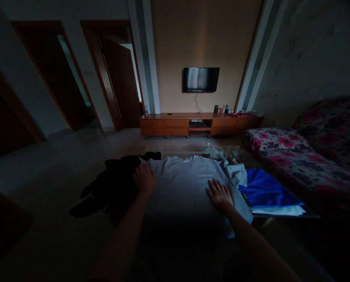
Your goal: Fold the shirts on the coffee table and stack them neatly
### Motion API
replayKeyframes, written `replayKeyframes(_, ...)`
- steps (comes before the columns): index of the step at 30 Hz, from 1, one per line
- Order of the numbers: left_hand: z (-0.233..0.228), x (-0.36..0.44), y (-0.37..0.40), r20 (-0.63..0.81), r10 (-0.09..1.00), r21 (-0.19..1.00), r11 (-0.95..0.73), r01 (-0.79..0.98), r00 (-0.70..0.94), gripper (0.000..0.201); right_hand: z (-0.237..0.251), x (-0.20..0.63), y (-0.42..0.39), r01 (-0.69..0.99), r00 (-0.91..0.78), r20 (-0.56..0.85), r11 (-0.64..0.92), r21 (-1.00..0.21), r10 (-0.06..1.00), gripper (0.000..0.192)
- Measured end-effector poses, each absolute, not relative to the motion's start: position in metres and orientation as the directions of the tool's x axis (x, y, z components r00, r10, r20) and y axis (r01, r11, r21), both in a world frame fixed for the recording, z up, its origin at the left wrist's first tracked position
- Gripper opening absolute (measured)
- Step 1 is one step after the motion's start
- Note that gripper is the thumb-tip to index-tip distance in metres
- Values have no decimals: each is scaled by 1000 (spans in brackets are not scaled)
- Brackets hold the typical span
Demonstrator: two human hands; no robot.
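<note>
A dim living room, with a grey T-shirt spread flat on a low table, collar pointing away. Left hand presses its left shoulder edge, right hand its right side, both open-palmed, gripping nothing.

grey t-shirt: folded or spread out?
Spread. The grey t-shirt lies flat, collar away, with the left hand and right hand pressed on it.

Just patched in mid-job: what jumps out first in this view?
Both hands press flat on a grey T-shirt spread in the middle: left hand at its left edge, right hand on its right side. A blue garment lies to the right, dark clothes to the left.
</note>
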State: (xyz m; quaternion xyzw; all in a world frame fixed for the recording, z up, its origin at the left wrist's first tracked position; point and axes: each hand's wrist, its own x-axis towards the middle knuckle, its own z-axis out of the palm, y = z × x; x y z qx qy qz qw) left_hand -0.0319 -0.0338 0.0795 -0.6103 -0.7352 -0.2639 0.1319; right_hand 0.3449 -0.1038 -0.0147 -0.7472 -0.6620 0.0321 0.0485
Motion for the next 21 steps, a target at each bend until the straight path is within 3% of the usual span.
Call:
replayKeyframes(2,92,-45,-27,489,791,335,218,917,-367,50,-15,346,-103,985,127,14,-124,-120,992,68)
replayKeyframes(4,97,-60,-20,407,822,394,235,889,-398,47,-14,346,-103,984,129,11,-127,-126,992,68)
replayKeyframes(9,96,-88,-3,321,896,426,154,892,-308,37,-12,345,-103,982,133,10,-130,-140,991,68)
replayKeyframes(12,96,-91,2,306,911,448,119,886,-277,52,-11,345,-103,980,135,6,-133,-148,991,68)
replayKeyframes(16,94,-88,5,214,977,429,-79,900,-16,75,-13,346,-102,978,138,8,-135,-162,990,68)
replayKeyframes(18,92,-87,6,170,983,402,-129,907,64,69,-14,347,-102,978,135,24,-129,-166,991,67)
replayKeyframes(21,90,-83,6,198,979,358,-108,927,37,60,-14,347,-102,978,132,35,-124,-166,991,68)
